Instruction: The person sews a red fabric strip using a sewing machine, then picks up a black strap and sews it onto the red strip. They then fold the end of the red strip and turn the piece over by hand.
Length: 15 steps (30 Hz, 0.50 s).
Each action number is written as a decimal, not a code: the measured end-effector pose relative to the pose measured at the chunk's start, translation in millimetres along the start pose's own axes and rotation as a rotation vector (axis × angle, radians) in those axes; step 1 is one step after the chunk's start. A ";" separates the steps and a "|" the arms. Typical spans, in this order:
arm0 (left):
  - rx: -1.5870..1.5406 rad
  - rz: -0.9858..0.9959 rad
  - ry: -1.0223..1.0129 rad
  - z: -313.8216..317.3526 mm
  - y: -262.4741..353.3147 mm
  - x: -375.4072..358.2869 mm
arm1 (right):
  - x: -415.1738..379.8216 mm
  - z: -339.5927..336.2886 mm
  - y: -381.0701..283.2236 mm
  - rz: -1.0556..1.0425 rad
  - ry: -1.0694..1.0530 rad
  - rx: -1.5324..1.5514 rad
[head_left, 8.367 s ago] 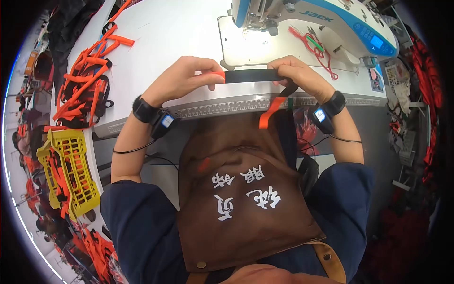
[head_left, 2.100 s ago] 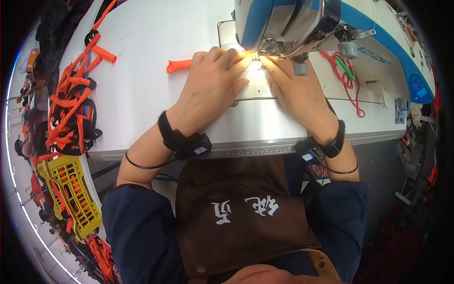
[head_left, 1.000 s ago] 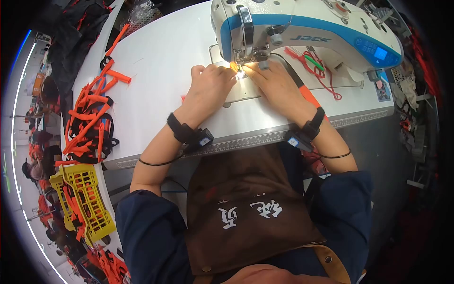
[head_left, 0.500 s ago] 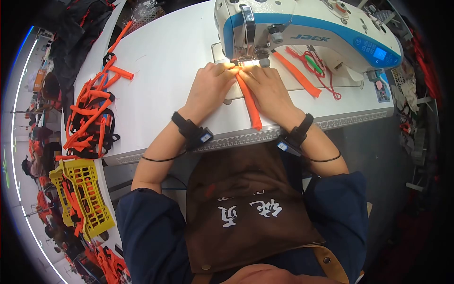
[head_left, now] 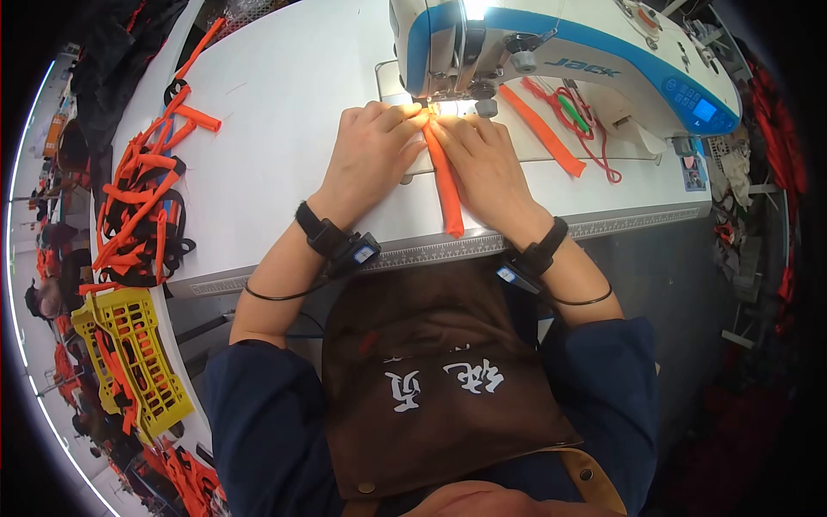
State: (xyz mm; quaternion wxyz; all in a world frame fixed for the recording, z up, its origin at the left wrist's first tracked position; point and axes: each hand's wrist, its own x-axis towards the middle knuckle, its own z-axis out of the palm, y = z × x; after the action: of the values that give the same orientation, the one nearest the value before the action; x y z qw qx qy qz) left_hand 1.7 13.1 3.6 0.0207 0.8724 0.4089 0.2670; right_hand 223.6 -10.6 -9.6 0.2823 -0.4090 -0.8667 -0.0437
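An orange fabric strip (head_left: 444,185) runs from under the needle area of the white and blue sewing machine (head_left: 551,60) toward the table's front edge. My left hand (head_left: 372,151) lies at the strip's left side, its fingertips pinched on the far end beside the lit presser foot. From the right, my right hand (head_left: 482,159) presses its closed fingers on the same end. The fingertips hide exactly how the strip sits under the foot. A second orange strip (head_left: 543,131) lies on the table right of my right hand.
Scissors with green on them (head_left: 573,114) and red cord lie under the machine arm. A tangle of orange and black straps (head_left: 142,202) covers the table's left end. Below it stands a yellow plastic basket (head_left: 151,362) holding more orange pieces. A ruler strip (head_left: 396,257) edges the table.
The whole view has shifted slightly, with the table's things at the left now further left. Both hands stay on the orange strip near the needle, with little change in grip.
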 end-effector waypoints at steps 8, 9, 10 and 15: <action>0.005 -0.004 -0.014 0.5 -2.0 -0.8 | 0.6 0.4 -0.2 0.002 0.004 0.010; 0.005 0.000 -0.014 0.4 -2.7 -0.9 | 0.4 0.3 -0.3 -0.001 0.010 0.008; 0.004 0.004 -0.015 0.1 -2.6 -0.4 | 0.0 0.2 -0.3 -0.003 0.015 0.007; -0.079 -0.045 0.028 3.2 2.1 -4.7 | -0.3 -2.7 1.2 0.017 0.022 0.114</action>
State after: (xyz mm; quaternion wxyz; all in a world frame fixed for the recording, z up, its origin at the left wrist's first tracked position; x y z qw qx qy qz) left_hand 2.3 8.9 -0.7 0.0555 0.8576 0.4179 0.2948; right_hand 225.8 -10.9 -7.7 0.3151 -0.3992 -0.8610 0.0038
